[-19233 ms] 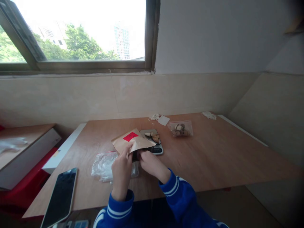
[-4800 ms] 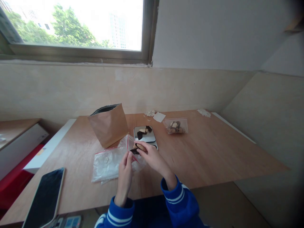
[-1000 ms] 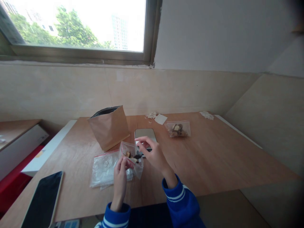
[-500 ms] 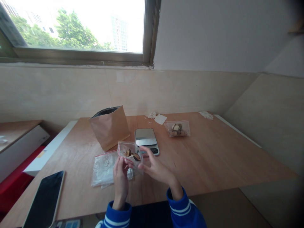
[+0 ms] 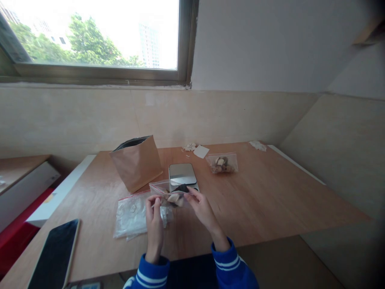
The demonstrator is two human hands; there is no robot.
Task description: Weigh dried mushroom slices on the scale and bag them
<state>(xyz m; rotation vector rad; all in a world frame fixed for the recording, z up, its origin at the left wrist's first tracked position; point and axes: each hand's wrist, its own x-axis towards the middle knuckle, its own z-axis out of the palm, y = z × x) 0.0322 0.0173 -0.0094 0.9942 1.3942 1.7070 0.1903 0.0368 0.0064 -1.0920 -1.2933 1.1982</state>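
Note:
A small clear zip bag (image 5: 175, 199) with a red strip hangs between my hands over the table, holding pale and dark pieces that look like dried mushrooms. My left hand (image 5: 154, 218) pinches its left side between thumb and fingers. At the opposite end, my right hand (image 5: 201, 204) closes on the bag's right edge, beside a dark piece (image 5: 181, 188) at the mouth. Just behind the bag is a kitchen scale (image 5: 182, 174), its front partly hidden. Below and left of it lie flat empty zip bags (image 5: 130, 216).
An open brown paper pouch (image 5: 136, 164) stands behind to the left. Another filled zip bag (image 5: 222, 163) lies right of the scale. White scraps (image 5: 189, 147) and a paper square (image 5: 201, 151) sit near the wall. A dark-screened tablet (image 5: 54, 255) is at the front left.
My right hand has gone from spread fingers to a pinch on the bag's right edge. The bag has tilted and stretched wider, its contents shifting. The camera view has turned slightly.

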